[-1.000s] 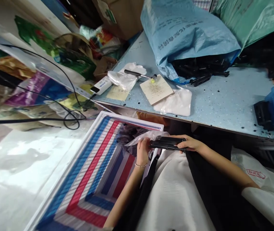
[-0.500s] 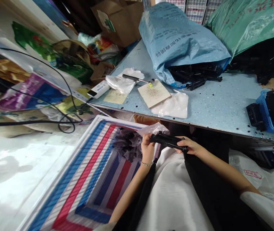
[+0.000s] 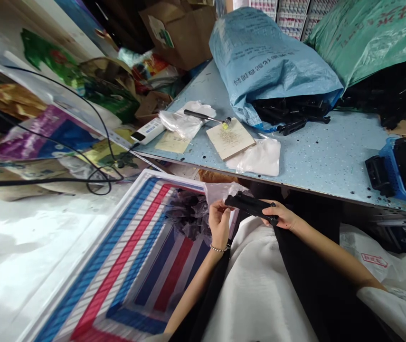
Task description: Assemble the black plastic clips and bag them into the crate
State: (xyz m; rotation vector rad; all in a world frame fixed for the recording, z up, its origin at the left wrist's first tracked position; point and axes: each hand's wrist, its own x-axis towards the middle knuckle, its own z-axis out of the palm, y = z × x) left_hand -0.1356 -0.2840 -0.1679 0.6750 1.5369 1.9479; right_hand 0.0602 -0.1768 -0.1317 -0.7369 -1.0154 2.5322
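Observation:
Between my hands lies a long black plastic part (image 3: 249, 205), tilted slightly down to the right. My right hand (image 3: 281, 214) grips its right end, thumb on top. At the other end, my left hand (image 3: 220, 223) has its fingers pinched on a thin clear plastic bag (image 3: 219, 191), right against the part's left tip. How far the bag covers that tip I cannot tell. Below and left, a striped red, white and blue crate (image 3: 131, 237) holds several bagged dark parts (image 3: 190, 213).
On the blue worktable (image 3: 316, 161) lie a hammer (image 3: 200, 114), a wooden block (image 3: 229, 140) and a stack of clear bags (image 3: 259, 156). Behind them, a blue sack (image 3: 270, 61) and a green sack (image 3: 377, 42) spill black parts. A blue basket (image 3: 390, 159) stands at right.
The black part has turned a little about its length, showing a different face. My left hand's thumb has shifted down, away from the part's end. The view has moved slightly.

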